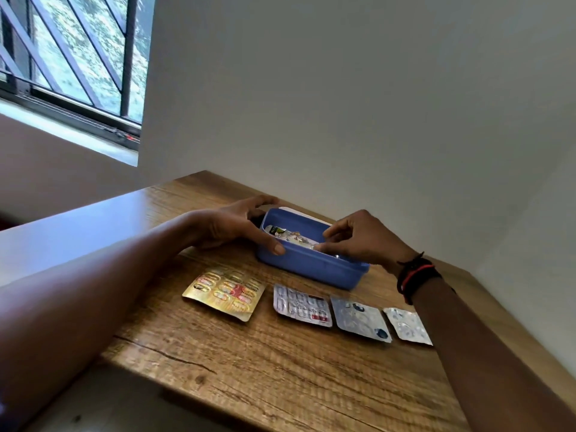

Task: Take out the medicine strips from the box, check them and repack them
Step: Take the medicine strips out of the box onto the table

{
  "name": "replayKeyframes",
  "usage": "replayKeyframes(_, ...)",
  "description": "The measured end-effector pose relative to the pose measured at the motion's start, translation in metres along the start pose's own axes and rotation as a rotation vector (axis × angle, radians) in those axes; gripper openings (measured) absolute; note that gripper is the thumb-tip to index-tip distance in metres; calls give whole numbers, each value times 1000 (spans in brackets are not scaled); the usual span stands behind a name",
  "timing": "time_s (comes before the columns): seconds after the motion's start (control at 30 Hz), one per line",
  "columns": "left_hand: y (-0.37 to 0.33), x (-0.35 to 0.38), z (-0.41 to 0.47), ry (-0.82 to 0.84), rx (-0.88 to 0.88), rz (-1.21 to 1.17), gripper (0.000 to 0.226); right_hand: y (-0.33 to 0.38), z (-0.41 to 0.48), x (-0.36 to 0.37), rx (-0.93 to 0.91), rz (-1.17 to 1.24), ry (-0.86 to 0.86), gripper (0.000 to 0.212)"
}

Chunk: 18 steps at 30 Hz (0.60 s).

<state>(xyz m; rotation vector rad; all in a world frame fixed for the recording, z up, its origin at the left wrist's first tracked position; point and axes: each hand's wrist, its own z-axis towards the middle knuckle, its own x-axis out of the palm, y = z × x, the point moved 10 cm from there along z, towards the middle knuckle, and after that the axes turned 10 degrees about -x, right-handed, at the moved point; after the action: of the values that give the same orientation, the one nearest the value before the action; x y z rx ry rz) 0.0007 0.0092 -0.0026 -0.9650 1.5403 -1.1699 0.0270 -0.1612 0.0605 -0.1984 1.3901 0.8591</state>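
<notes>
Grip state, left hand (230, 227): fingers spread wide around the 9 o'clock end of the blue box (308, 266), thumb laid along the near rim, the other fingers curled over the far corner, bracing the box. Grip state, right hand (364, 238): narrow pinch, thumb and forefinger closed on the edge of a strip among the strips in the box (291, 236); which strip is pinched cannot be told. A black and red band (416, 275) circles the right wrist.

Box position: open, resting on the wooden surface (280, 363) at 12 o'clock from the laid-out strips, close to the wall (343, 104). A white lid (299, 212) lies just behind its far rim.

Laid-out strips, in a row along the near side of the box, from 9 o'clock to 3 o'clock:
- gold strip (224, 291), capsules visible, set apart from the others;
- silver strip with red print (302, 305);
- silver strip with dark spots (360, 318), just beside the previous one;
- small silver strip (406, 325), partly covered by the right forearm.

A barred window (71, 57) occupies the 10 o'clock corner of the view.
</notes>
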Motion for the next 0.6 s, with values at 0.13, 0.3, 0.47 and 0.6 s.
replayKeyframes(0.13,0,0,0,2,0,20,118,9,4,4,-33,-128,35,42)
replayKeyframes(0.3,1,1,0,1,-11,47,116,12,-2,-3,-57,-152,0,39)
replayKeyframes(0.47,1,0,1,-8,-6,65,111,10,-10,-7,-65,-96,-8,33)
replayKeyframes(0.6,0,1,1,-16,-8,81,114,7,-10,-2,-45,-57,62,31)
